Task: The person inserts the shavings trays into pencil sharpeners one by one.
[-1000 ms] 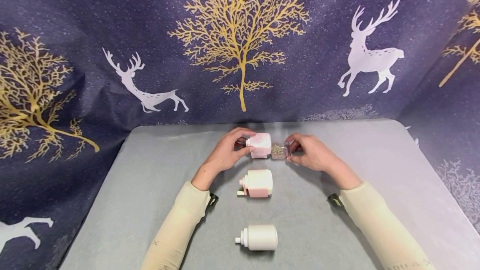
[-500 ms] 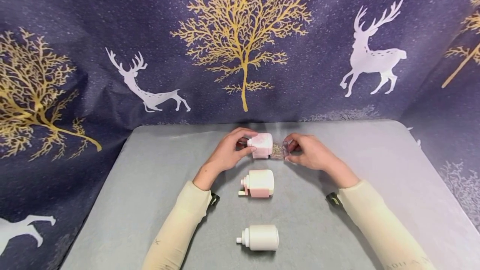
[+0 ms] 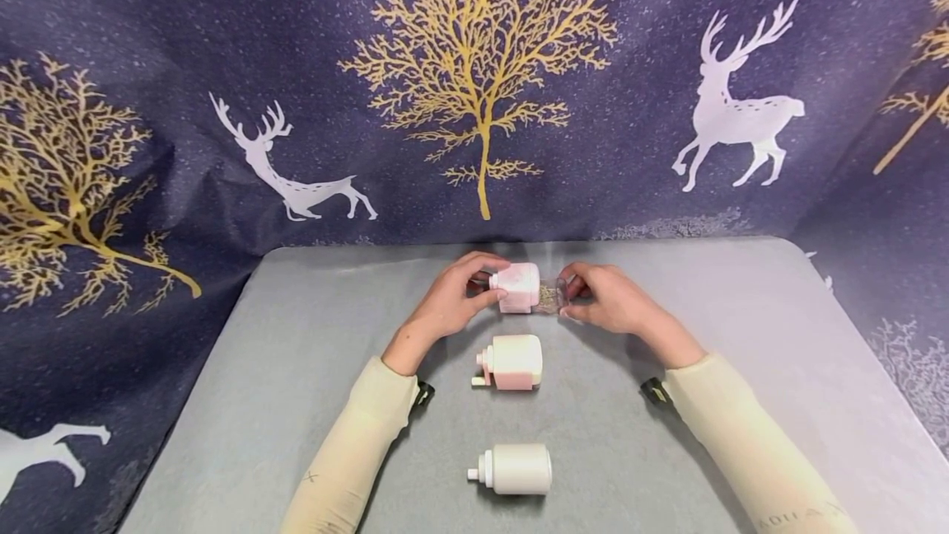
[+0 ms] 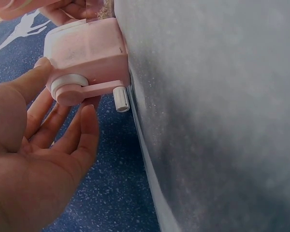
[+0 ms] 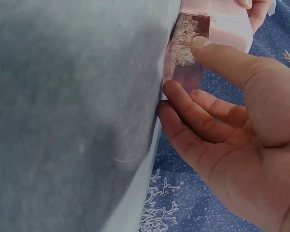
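At the back of the table lies a pink crank pencil sharpener (image 3: 516, 288). My left hand (image 3: 450, 297) grips its body, thumb on one side and fingers on the other. In the left wrist view its crank handle (image 4: 102, 88) with a white knob points toward the table. A clear shavings drawer (image 3: 549, 297) sticks partly out of the sharpener's right end, with pale shavings (image 5: 184, 41) inside. My right hand (image 3: 611, 301) pinches the drawer's outer end between thumb and fingers. How deep the drawer sits inside is hidden.
On the grey table (image 3: 296, 369), a cream-and-pink crank sharpener (image 3: 515, 363) stands nearer me. Closer still lies a white sharpener-like piece (image 3: 519, 470) with a stepped left end. A dark blue cloth (image 3: 593, 204) with deer and trees hangs behind the table's back edge.
My right hand has moved slightly left, and the clear drawer has slid further into the pink sharpener. My left hand keeps its grip on the body.
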Demonstrator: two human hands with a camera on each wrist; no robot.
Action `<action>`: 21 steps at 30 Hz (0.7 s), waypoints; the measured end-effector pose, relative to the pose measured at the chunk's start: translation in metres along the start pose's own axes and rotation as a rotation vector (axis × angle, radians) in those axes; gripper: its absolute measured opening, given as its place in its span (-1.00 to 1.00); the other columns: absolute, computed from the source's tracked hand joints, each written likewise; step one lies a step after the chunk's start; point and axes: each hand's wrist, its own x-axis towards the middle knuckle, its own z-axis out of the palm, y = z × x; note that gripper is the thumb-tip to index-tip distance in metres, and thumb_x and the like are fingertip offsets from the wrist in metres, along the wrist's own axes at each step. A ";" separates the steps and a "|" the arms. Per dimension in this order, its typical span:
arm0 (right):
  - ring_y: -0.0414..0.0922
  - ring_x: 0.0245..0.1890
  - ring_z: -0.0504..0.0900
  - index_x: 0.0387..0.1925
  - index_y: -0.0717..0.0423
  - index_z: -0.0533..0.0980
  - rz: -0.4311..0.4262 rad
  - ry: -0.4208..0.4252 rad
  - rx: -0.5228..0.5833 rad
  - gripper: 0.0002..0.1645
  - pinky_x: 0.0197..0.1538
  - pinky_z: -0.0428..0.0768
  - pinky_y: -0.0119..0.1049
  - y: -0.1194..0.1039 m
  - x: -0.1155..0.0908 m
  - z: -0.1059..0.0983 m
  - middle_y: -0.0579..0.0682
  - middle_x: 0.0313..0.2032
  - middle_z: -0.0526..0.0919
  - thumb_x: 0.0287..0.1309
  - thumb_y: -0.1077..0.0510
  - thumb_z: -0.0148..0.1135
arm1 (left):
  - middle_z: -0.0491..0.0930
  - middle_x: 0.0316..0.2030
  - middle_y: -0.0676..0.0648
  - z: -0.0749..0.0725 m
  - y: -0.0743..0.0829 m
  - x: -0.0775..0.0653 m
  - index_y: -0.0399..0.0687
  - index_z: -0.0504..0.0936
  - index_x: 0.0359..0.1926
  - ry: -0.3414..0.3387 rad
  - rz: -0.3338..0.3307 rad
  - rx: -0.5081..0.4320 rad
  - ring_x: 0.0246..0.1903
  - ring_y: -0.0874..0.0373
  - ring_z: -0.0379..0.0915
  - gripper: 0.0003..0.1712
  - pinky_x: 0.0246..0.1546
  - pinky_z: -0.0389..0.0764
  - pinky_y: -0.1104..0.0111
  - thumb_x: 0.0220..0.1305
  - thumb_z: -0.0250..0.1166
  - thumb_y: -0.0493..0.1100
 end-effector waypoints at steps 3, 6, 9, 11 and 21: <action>-0.07 -0.30 0.66 -0.04 0.23 0.54 -0.005 0.002 0.000 -0.44 -0.09 0.61 -0.06 -0.001 0.001 0.000 -0.03 -0.33 0.70 -0.11 0.13 0.53 | 0.49 0.11 0.14 0.000 -0.001 0.000 0.04 0.55 0.19 0.002 0.007 0.002 -0.05 0.17 0.50 -0.53 -0.03 0.58 0.20 0.26 0.34 -0.06; -0.07 -0.30 0.66 -0.05 0.22 0.55 -0.004 0.003 -0.004 -0.45 -0.09 0.60 -0.06 -0.002 0.002 0.001 -0.03 -0.33 0.70 -0.11 0.14 0.53 | 0.49 0.10 0.13 0.001 0.001 0.000 0.02 0.56 0.18 0.004 0.013 0.005 -0.06 0.20 0.50 -0.53 -0.03 0.58 0.22 0.26 0.34 -0.08; -0.08 -0.30 0.65 -0.04 0.21 0.55 -0.009 0.003 -0.008 -0.46 -0.09 0.59 -0.06 -0.002 0.003 0.002 -0.05 -0.33 0.70 -0.10 0.13 0.52 | 0.49 0.10 0.12 0.001 0.002 0.000 0.00 0.56 0.18 0.006 0.014 0.009 -0.07 0.20 0.50 -0.54 -0.03 0.58 0.24 0.26 0.35 -0.09; -0.07 -0.30 0.65 -0.04 0.21 0.55 -0.011 0.001 -0.008 -0.45 -0.09 0.59 -0.07 -0.004 0.004 0.002 -0.04 -0.33 0.70 -0.10 0.13 0.53 | 0.50 0.10 0.11 0.001 0.002 0.000 0.01 0.57 0.17 0.009 0.014 0.010 -0.07 0.20 0.50 -0.54 -0.03 0.58 0.24 0.25 0.35 -0.09; -0.06 -0.29 0.65 -0.03 0.22 0.55 -0.016 -0.004 0.007 -0.45 -0.09 0.59 -0.07 -0.009 0.009 0.003 -0.01 -0.32 0.70 -0.09 0.13 0.52 | 0.49 0.11 0.10 0.000 0.002 0.000 0.02 0.56 0.18 0.010 0.008 0.006 -0.06 0.19 0.51 -0.54 -0.04 0.59 0.21 0.26 0.34 -0.07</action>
